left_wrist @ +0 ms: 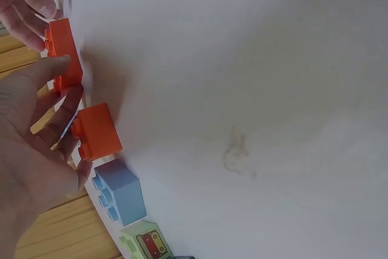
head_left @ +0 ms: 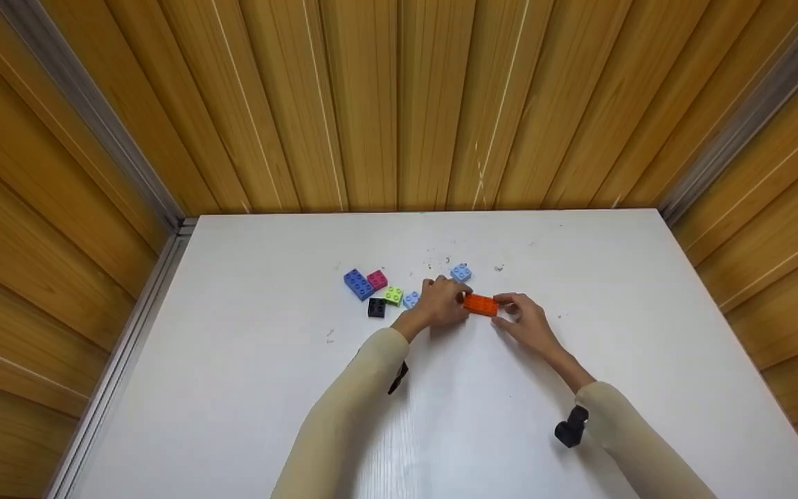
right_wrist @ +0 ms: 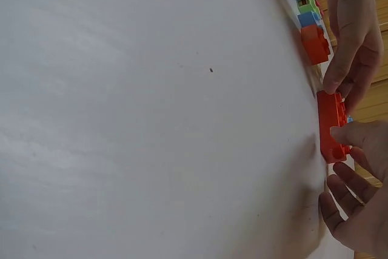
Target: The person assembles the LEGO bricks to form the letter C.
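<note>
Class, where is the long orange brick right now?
In the head view, the long orange brick is right of centre, between the left hand and right hand, below a light-blue brick.

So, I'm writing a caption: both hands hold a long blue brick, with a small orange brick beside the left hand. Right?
Not quite: the long brick is orange, not blue, as the head view shows. The left hand and right hand do both hold it, and the small orange brick is beside the left hand.

Long orange brick (head_left: 480, 305) held between two hands.
Studs facing up, the rectangular piece is pinched near one end by the left hand (head_left: 442, 303), near the other by the right hand (head_left: 529, 323).
</note>
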`<state>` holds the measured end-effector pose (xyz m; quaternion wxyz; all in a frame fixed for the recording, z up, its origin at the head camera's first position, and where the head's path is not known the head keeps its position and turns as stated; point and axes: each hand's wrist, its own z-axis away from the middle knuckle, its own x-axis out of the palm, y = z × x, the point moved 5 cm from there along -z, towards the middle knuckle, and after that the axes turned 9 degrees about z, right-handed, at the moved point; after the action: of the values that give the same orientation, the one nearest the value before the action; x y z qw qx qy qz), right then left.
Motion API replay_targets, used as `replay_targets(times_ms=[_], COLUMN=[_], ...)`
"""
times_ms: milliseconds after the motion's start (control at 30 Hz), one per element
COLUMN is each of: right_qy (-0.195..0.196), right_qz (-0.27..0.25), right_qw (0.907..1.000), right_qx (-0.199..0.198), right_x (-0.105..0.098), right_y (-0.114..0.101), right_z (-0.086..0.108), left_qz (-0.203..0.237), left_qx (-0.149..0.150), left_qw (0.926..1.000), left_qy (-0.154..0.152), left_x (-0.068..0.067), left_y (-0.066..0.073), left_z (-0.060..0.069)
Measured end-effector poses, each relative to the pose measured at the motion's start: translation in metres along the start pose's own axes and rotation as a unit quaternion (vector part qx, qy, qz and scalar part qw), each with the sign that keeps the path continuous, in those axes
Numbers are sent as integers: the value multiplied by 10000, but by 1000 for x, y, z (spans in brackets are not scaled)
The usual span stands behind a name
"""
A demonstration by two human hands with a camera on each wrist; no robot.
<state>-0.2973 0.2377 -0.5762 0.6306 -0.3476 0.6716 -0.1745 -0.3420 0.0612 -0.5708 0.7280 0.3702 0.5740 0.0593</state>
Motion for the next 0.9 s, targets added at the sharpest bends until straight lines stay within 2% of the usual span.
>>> replay_targets(times_ms=[133, 367, 500, 633, 900], right_qy=[28, -48, 10, 34, -198], right_qz=[-15, -44, 12, 84, 124], right_qw=[9999, 9999, 9997, 9993, 9964], right_qx=[-152, -154, -261, -373, -815], right_x=[3, 6, 0, -5, -4], right_y=[-2, -4, -4, -13, -43], right_z=[-1, -5, -2, 2, 9], left_qz=[8, 53, 48, 65, 204], left_qx=[-51, -4, 185, 448, 912], left_qw=[10000, 9999, 9998, 9989, 9954], left_qy=[70, 111, 113, 81, 199], left_x=[2, -2, -7, -17, -40], left_y=[1, 1, 7, 11, 7], left_z=[2, 7, 10, 18, 46])
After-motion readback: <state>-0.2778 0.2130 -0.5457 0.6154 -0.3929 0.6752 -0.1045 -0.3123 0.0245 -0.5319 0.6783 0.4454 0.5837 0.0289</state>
